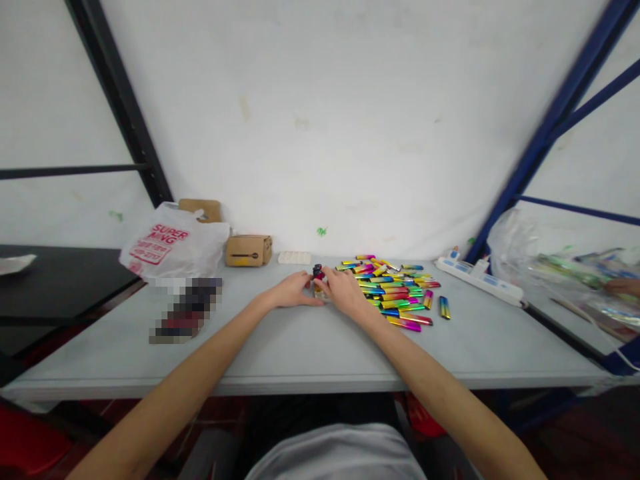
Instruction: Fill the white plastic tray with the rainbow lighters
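Note:
On the table, in front of me, my left hand (293, 291) rests with thumb and fingers curved about a small upright lighter-like piece (319, 275). This piece has a black top, a dark red part and a paler, yellowish lower part. From the other side my right hand (343, 288) closes its fingers on the same piece and hides some of it. Just right of that hand lies a loose pile of shiny rainbow-coloured metallic lighter-like casings (395, 293). One casing (445, 307) lies apart at the pile's right.
A white plastic bag (175, 243) and a small brown cardboard box (249, 251) stand at the back left. Beside the box is a white tray-like block (295, 257). A white power strip (480, 280) runs along the right. At far right, another person's hand (620, 287) shows near plastic bags.

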`<state>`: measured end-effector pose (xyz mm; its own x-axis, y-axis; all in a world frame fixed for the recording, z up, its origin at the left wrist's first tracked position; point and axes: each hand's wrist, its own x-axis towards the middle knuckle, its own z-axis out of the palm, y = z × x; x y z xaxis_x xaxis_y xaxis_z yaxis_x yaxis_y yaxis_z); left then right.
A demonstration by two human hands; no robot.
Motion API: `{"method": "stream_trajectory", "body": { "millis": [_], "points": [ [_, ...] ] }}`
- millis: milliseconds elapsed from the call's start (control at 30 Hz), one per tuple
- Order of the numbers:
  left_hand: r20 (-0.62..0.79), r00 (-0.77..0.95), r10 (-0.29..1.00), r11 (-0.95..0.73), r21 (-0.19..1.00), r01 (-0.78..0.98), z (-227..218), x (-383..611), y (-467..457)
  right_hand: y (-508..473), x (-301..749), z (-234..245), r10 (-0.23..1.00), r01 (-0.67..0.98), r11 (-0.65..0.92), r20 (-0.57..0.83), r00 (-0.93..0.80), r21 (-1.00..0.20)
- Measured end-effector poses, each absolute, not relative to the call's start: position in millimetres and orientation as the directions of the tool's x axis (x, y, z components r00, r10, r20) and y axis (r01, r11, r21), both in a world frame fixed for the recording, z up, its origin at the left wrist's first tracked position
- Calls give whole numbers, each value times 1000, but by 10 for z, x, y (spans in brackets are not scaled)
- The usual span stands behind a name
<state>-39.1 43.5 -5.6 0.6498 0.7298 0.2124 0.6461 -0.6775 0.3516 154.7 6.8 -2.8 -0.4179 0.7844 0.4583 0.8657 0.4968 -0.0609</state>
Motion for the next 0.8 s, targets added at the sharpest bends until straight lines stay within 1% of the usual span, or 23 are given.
{"method": "stream_trajectory", "body": {
  "millis": [100, 167, 267, 433, 533, 633, 800],
  "points": [
    [204, 631, 749, -656, 365, 661, -43, -386, 425, 59, 1675, 7, 775, 848, 515, 491, -399, -125],
    [196, 614, 765, -638, 360, 680, -32, -382, 417, 96, 1842, 36, 774, 847, 502, 528, -349, -175],
    [188, 607, 772, -629, 362, 688, -19, -379, 409, 205, 2169, 68, 775, 867, 462, 558, -295, -183],
    [173, 603, 778, -620, 364, 695, -11, -382, 408, 405, 2611, 9, 842, 872, 445, 426, -330, -203],
    [168, 610, 774, -626, 348, 698, -11, -383, 411, 479, 2692, -50, 867, 886, 427, 360, -345, -179],
    [160, 610, 776, -623, 343, 703, -10, -384, 413, 510, 2685, -59, 872, 890, 427, 333, -359, -159],
    [150, 613, 776, -622, 342, 704, 4, -382, 405, 479, 2659, 3, 885, 899, 405, 320, -339, -168]
  ]
}}
